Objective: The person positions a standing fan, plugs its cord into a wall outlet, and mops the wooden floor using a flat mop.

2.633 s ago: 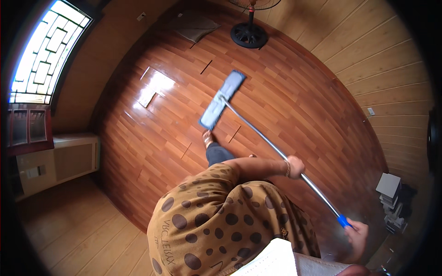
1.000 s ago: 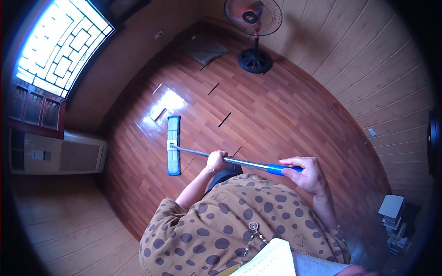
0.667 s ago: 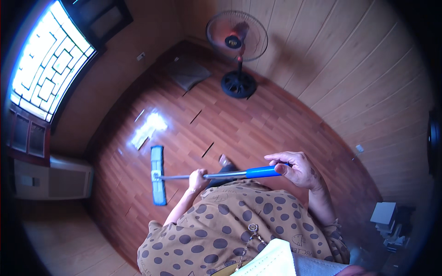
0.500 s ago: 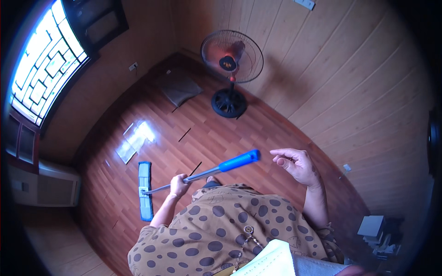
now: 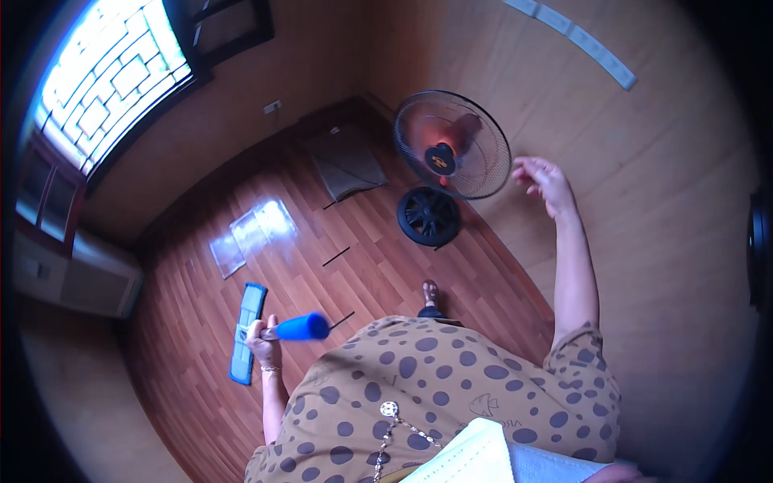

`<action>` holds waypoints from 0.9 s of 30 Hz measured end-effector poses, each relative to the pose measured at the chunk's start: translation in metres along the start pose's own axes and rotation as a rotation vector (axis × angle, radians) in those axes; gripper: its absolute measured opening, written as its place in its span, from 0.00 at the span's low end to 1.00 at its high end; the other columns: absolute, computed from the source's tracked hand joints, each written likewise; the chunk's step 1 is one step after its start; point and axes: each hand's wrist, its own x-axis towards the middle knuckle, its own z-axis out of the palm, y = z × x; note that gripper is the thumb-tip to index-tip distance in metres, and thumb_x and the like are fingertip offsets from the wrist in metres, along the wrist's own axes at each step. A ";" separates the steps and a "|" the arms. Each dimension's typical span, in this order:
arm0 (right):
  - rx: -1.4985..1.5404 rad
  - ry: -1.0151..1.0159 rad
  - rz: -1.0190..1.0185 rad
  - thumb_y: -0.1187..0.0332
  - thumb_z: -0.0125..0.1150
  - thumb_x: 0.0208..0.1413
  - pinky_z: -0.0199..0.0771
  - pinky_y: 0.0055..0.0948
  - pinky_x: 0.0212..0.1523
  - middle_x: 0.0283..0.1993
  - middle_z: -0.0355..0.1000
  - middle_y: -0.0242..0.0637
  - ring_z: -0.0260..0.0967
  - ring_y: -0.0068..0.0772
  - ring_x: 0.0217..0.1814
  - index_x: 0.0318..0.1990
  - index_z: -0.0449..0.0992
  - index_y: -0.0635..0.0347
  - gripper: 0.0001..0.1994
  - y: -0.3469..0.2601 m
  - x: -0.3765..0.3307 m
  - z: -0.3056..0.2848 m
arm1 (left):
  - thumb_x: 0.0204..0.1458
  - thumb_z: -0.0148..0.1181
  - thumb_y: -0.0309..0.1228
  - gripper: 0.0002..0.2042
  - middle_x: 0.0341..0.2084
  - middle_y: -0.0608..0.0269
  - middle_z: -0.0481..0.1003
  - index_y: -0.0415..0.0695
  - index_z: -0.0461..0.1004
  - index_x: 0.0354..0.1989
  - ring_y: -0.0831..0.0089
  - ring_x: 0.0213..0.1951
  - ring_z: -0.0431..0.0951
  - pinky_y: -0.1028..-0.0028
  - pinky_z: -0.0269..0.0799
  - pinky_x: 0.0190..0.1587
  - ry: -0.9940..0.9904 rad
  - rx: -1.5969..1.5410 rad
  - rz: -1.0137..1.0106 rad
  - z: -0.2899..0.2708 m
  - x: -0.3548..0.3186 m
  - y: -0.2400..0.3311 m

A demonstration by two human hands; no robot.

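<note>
My left hand (image 5: 264,346) is closed round the pole of a flat mop at lower left. The mop's blue grip (image 5: 302,327) points toward me, foreshortening the pole. Beyond the hand, the flat blue mop head (image 5: 252,304) is seen against the wood floor. My right arm stretches forward on the right. Its hand (image 5: 549,183) holds nothing, the fingers loosely bent and apart, close beside the wire cage of a standing fan (image 5: 452,149). Whether the fingertips touch the cage I cannot tell. The fan has a round black base (image 5: 428,217).
A grey mat (image 5: 348,169) lies by the far corner, left of the fan. Bright glare and a clear flat sheet (image 5: 229,256) show on the floor. At left are a latticed window (image 5: 121,76) and a white box-shaped unit (image 5: 101,283). My foot (image 5: 431,291) stands ahead.
My right hand has reached forward and up toward the fan. My left hand has shifted left and the pole has swung, its blue grip now nearer that hand. The view has turned.
</note>
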 end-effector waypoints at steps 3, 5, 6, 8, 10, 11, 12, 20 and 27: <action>-0.016 0.088 -0.045 0.60 0.55 0.56 0.59 0.10 0.24 0.32 0.74 0.24 0.68 0.11 0.32 0.44 0.76 0.53 0.12 0.027 0.125 -0.028 | 0.52 0.58 0.29 0.16 0.14 0.73 0.59 0.43 0.61 0.15 0.84 0.20 0.57 0.79 0.52 0.22 0.166 0.123 -0.199 -0.014 -0.024 -0.044; -0.096 0.069 -0.021 0.55 0.56 0.55 0.64 0.15 0.34 0.40 0.74 0.29 0.69 0.17 0.41 0.48 0.74 0.54 0.18 0.057 0.210 -0.046 | 0.54 0.55 0.29 0.16 0.14 0.74 0.58 0.44 0.59 0.15 0.85 0.20 0.56 0.80 0.50 0.22 0.336 0.031 -0.162 -0.006 -0.017 0.017; -0.117 0.019 0.063 0.52 0.56 0.54 0.63 0.21 0.42 0.46 0.71 0.33 0.66 0.22 0.48 0.52 0.70 0.55 0.22 0.070 0.248 -0.053 | 0.54 0.55 0.29 0.16 0.14 0.74 0.58 0.44 0.59 0.15 0.85 0.20 0.56 0.80 0.50 0.22 0.411 0.041 -0.113 -0.003 -0.016 0.038; -0.102 -0.113 0.210 0.48 0.56 0.52 0.55 0.31 0.57 0.56 0.66 0.38 0.59 0.31 0.59 0.59 0.63 0.56 0.30 0.096 0.317 -0.048 | 0.55 0.54 0.29 0.14 0.16 0.70 0.64 0.42 0.61 0.18 0.83 0.23 0.62 0.80 0.56 0.27 0.551 0.032 -0.163 0.000 -0.020 0.086; -0.096 -0.251 0.330 0.48 0.55 0.53 0.50 0.35 0.62 0.59 0.63 0.38 0.56 0.35 0.63 0.61 0.60 0.56 0.32 0.123 0.374 -0.029 | 0.54 0.53 0.28 0.09 0.24 0.64 0.71 0.40 0.67 0.23 0.80 0.29 0.69 0.79 0.63 0.34 0.639 0.073 -0.231 -0.004 -0.039 0.121; -0.132 -0.302 0.378 0.50 0.54 0.55 0.52 0.34 0.62 0.59 0.64 0.37 0.57 0.35 0.62 0.60 0.61 0.56 0.29 0.141 0.399 -0.027 | 0.54 0.53 0.27 0.07 0.26 0.64 0.72 0.39 0.69 0.25 0.80 0.29 0.69 0.79 0.64 0.35 0.690 0.063 -0.216 0.000 -0.042 0.133; -0.040 -0.441 0.337 0.55 0.52 0.57 0.58 0.31 0.58 0.53 0.68 0.35 0.62 0.31 0.56 0.57 0.65 0.57 0.23 0.166 0.432 -0.038 | 0.53 0.54 0.26 0.06 0.28 0.63 0.73 0.38 0.71 0.27 0.80 0.30 0.70 0.78 0.65 0.36 0.744 0.048 -0.198 0.005 -0.042 0.143; -0.210 -0.668 0.366 0.62 0.50 0.56 0.65 0.26 0.25 0.26 0.67 0.29 0.64 0.26 0.25 0.34 0.71 0.56 0.09 0.178 0.502 0.013 | 0.49 0.62 0.33 0.09 0.26 0.61 0.76 0.43 0.69 0.24 0.67 0.31 0.75 0.71 0.70 0.35 0.795 0.520 -0.355 0.053 -0.087 0.193; -0.076 -0.867 0.173 0.65 0.46 0.58 0.69 0.26 0.31 0.32 0.69 0.31 0.66 0.25 0.30 0.37 0.72 0.59 0.10 0.131 0.430 0.080 | 0.50 0.60 0.33 0.09 0.26 0.62 0.75 0.43 0.69 0.25 0.68 0.29 0.74 0.71 0.69 0.34 0.719 0.515 -0.471 0.047 -0.087 0.210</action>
